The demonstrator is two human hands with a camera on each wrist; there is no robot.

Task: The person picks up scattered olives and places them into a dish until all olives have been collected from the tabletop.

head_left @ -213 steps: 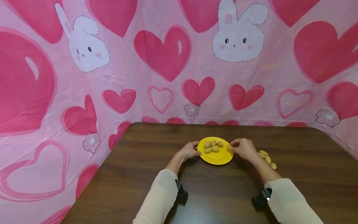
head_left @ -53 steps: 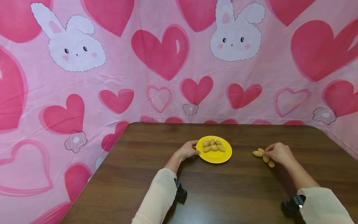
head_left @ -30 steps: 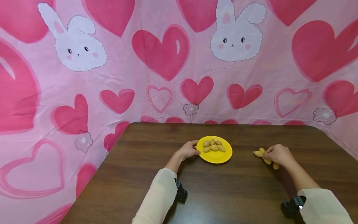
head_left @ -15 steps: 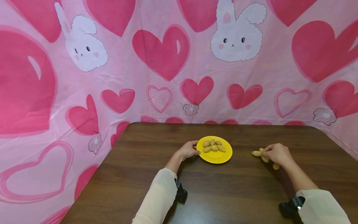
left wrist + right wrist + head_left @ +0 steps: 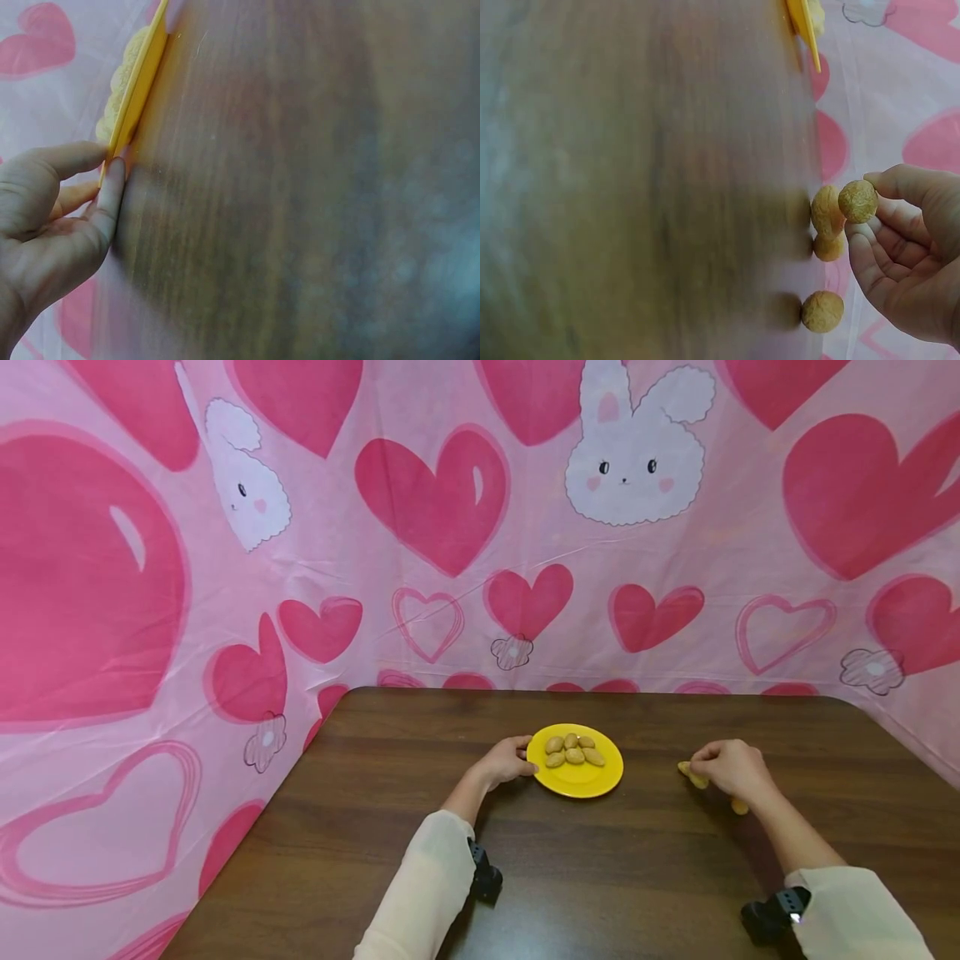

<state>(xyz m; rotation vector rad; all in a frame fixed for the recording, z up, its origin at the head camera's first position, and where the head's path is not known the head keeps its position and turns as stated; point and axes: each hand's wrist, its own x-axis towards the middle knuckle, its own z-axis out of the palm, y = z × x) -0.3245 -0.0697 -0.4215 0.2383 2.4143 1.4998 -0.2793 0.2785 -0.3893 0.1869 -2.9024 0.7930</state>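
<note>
A yellow plate (image 5: pixel 576 785) carries several tan, oval, walnut-like nuts (image 5: pixel 574 756) grouped toward its far side. My left hand (image 5: pixel 507 762) pinches the plate's left rim, thumb and fingers on either side of it in the left wrist view. Right of the plate, my right hand (image 5: pixel 735 768) holds one wrinkled walnut-like nut (image 5: pixel 857 201) between thumb and fingertips. Close by its fingers two more nuts (image 5: pixel 826 212) sit together on the table, and another nut (image 5: pixel 823 311) lies a little apart. In the head view, my right hand partly covers these loose nuts.
The dark wooden table (image 5: pixel 600 868) spreads under both arms. Behind it and along its left side hangs a pink cloth (image 5: pixel 442 635) printed with hearts and rabbits. Each wrist wears a small black camera (image 5: pixel 486 877).
Seven seconds ago my right hand was at the plate with a nut; that nut now lies on the plate. Lately it has shifted slightly left over the loose nuts. My left hand stays put.
</note>
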